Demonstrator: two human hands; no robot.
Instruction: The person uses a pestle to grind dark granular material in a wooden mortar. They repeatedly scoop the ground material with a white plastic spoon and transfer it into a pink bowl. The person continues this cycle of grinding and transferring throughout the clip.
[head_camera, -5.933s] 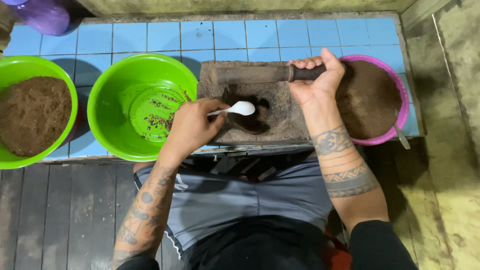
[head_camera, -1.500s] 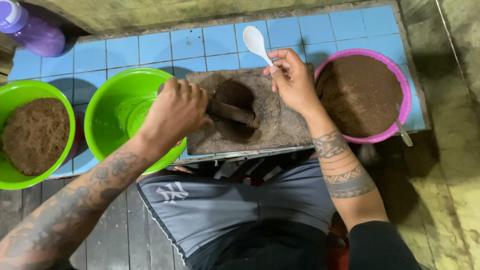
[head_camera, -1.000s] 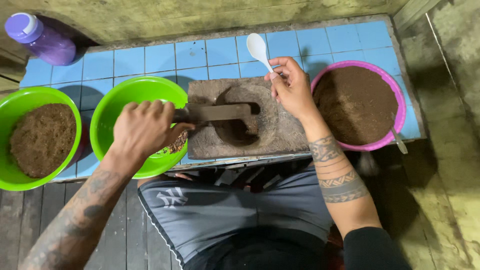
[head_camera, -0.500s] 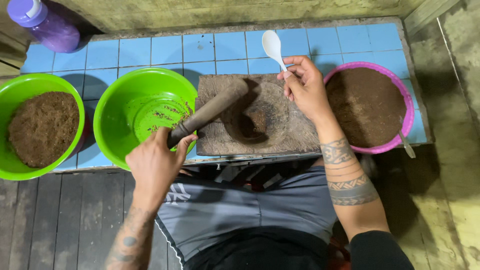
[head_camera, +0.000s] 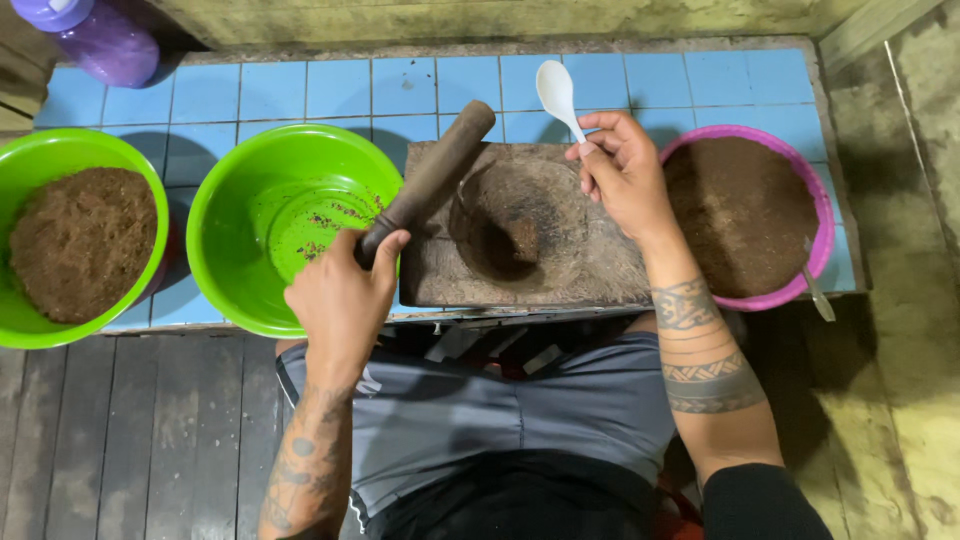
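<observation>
The left hand (head_camera: 345, 300) is wrapped round the lower end of a dark wooden pestle (head_camera: 432, 178), which slants toward one o'clock over the stone mortar (head_camera: 520, 228); the right hand (head_camera: 625, 175) pinches a white spoon (head_camera: 558, 95) at the mortar's far rim; a near-empty green bowl (head_camera: 290, 225) sits at nine o'clock of the mortar, a pink bowl (head_camera: 745, 215) of brown powder at three; another green bowl (head_camera: 75, 240) and a purple bottle (head_camera: 95, 38) are cut off at the left edge; what lies in the mortar's hollow is too dark to tell.
</observation>
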